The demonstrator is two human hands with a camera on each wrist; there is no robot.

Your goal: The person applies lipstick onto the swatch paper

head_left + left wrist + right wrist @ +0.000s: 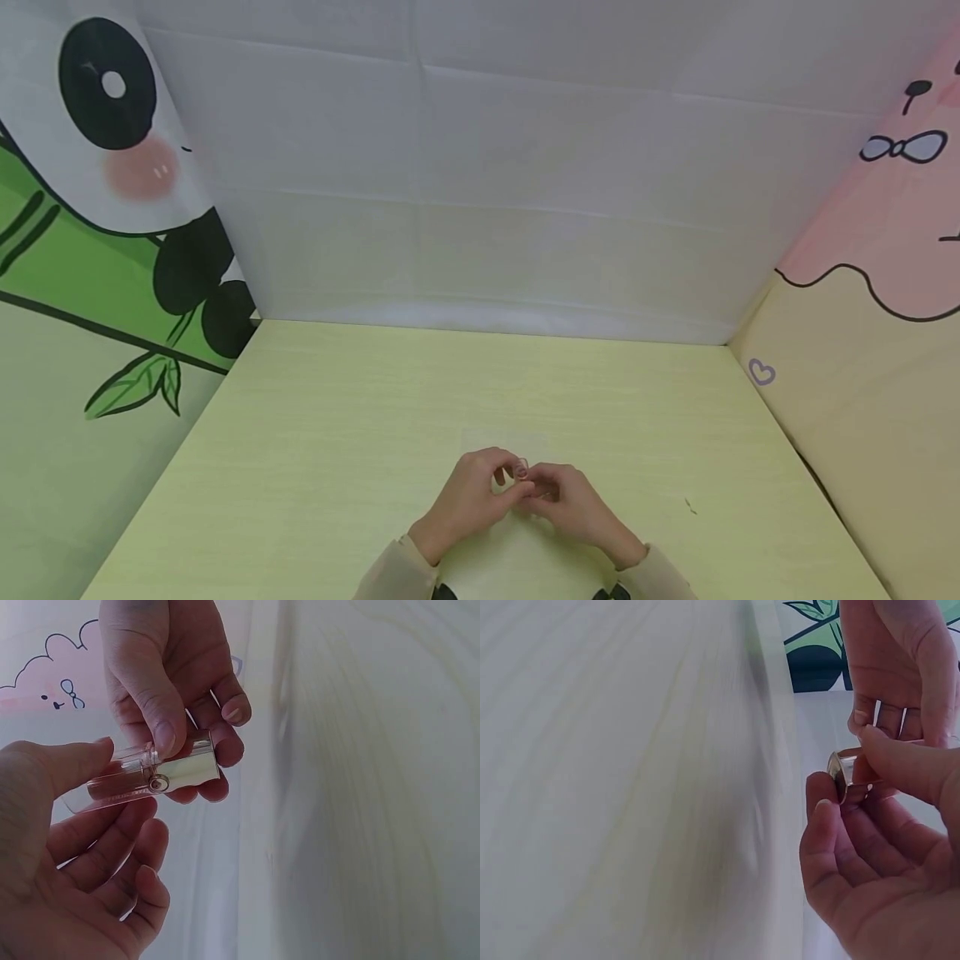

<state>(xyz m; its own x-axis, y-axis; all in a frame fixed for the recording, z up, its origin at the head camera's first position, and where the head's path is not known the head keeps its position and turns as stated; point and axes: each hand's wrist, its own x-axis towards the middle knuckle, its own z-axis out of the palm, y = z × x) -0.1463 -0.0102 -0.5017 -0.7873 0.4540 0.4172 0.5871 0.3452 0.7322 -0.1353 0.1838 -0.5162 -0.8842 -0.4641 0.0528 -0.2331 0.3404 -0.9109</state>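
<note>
1. Head view: low in the middle, brought together over a pale yellow wood-grained tabletop (pixel 360 425), a bare left hand (pixel 468 496) and a bare right hand (pixel 576 504), both emerging from pale beige sleeves (pixel 396 571).
2. Between the fingertips, held clear of the tabletop: a small clear cylindrical container (pixel 118 785) with a brownish-red inside, in line with a shiny pale metallic end piece (pixel 193 771). From above, mostly hidden by fingers, with only a thin rounded outline visible.
3. Left wrist view: gripped by the left hand at the clear part, thumb on one side, forefinger on the other, remaining fingers loosely bent and off it.
4. Gripped by the right hand at the metallic part, thumb laid across near the join, fingers curled behind.
5. Long axis slanting slightly up from lower left to right across this picture; clear end toward the left hand, metallic end toward the side filled by the tabletop. At the join, facing the camera, a small round rose-gold ring (pixel 158 782); lettering on the clear wall too blurred to read.
6. Right wrist view: flat metallic end turned left, again tabletop-side, pinched between right thumb and fingers; clear part largely covered by the hands.
</note>
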